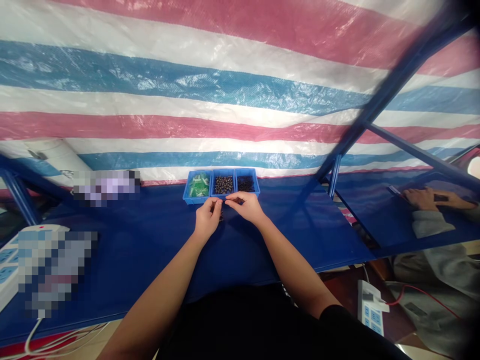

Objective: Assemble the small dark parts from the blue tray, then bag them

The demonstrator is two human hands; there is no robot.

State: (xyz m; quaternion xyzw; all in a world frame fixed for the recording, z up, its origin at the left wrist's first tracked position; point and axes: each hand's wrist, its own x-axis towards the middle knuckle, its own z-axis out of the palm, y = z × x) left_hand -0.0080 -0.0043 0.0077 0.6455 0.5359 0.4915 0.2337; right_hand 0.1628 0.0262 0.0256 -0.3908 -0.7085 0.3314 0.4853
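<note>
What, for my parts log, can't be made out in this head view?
- The small dark piece between the left hand and right hand: partly hidden by the fingers.
- The contents of the three blue bins: too small to identify singly.
- The pixelated object and the pixelated object nearer the left edge: blurred out.
- What the other person's hand holds, at the right: too small and dim.

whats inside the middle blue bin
The middle blue bin holds a heap of small dark parts; they cover its floor, so anything beneath them cannot be seen.
</note>
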